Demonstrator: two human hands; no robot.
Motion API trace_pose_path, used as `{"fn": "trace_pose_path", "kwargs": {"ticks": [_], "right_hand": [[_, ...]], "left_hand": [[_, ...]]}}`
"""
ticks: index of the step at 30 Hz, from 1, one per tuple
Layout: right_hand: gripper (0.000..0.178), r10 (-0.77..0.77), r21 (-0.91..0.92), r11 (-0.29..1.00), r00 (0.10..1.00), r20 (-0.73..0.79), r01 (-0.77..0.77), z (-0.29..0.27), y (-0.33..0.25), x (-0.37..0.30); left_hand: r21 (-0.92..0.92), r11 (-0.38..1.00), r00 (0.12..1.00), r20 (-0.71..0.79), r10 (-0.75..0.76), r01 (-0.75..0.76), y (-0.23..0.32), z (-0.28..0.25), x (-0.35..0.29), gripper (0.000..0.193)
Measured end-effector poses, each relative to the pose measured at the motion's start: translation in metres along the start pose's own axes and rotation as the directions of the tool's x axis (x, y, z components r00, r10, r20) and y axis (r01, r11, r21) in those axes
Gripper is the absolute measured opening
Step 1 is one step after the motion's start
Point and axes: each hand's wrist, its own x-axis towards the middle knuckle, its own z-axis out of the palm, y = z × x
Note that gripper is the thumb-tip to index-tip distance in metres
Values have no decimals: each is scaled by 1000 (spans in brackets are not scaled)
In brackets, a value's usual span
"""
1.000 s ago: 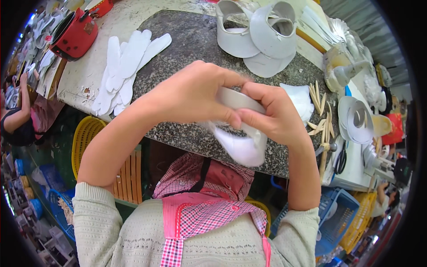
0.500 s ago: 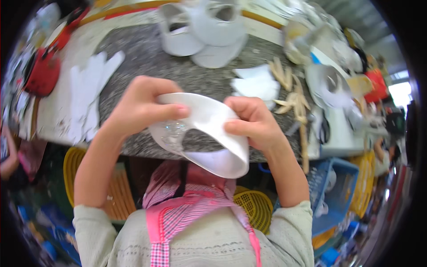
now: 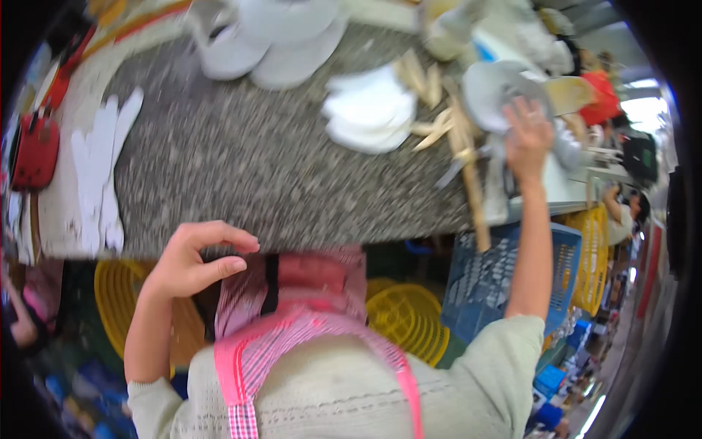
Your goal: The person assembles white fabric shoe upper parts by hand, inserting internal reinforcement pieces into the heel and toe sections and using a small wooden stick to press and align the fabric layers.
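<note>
At the right, my right hand (image 3: 528,139) reaches over a white rounded piece (image 3: 486,95) on the side table, its fingers stretched out and apart, touching or just above the piece. No grip on it can be seen. My left hand (image 3: 199,260) hovers at the table's front edge, thumb and fingers apart with nothing between them. A stack of flat white pieces (image 3: 371,110) lies on the dark speckled mat (image 3: 278,168). Pale wooden-looking strips (image 3: 462,132) lie between that stack and my right hand.
White cap-shaped pieces (image 3: 289,40) rest at the mat's far edge. Long white strips (image 3: 102,175) and a red pouch (image 3: 35,150) are on the left. Below the table stand a blue crate (image 3: 468,293) and yellow baskets (image 3: 409,314). Another person is at far right.
The white ring-shaped piece with a glittery side has left both hands. My right hand has gone right to the side table; my left hand has dropped toward the table edge. The view has shifted right.
</note>
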Motion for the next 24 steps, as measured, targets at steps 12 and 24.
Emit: {"fn": "trace_pose_path", "kwargs": {"ticks": [12,24], "right_hand": [[32,127,302,146,321,939,-942,-78,-328,-368],[40,494,373,-192,240,836,-908,-91,-379,-367]], "left_hand": [[220,893,867,-414,-278,392,-119,84,-122,27],[38,933,902,-272,-334,357,-149,86,-98,28]]}}
